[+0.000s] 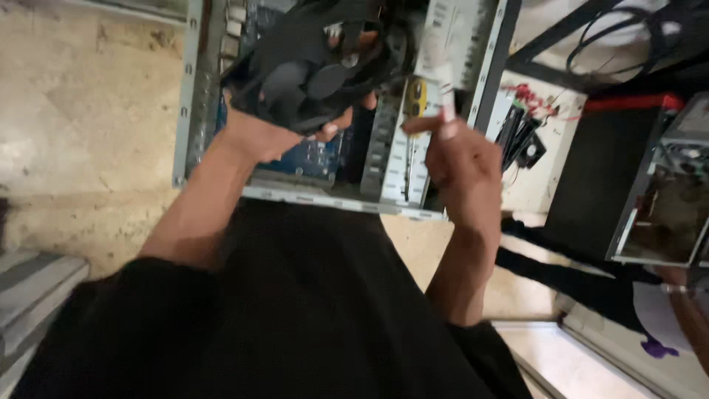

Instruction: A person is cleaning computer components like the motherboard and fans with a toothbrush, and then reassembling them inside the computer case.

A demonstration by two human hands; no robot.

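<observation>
My left hand (273,133) grips a black square case fan (314,63) and holds it over an open computer case (193,89) that lies on the floor. A blue circuit board (314,157) shows inside the case under the fan. My right hand (458,159) is raised to the right of the fan, fingers curled and index finger pointing left, with a small white piece (447,111) at its fingertips. A yellow-handled screwdriver (417,96) lies inside the case just past that hand.
Bare stone floor (81,111) spreads to the left. A second open computer case (657,214) and a black box stand at right. Loose cables and a small fan (528,140) lie beside the case. Another person's arm (690,310) is at the lower right.
</observation>
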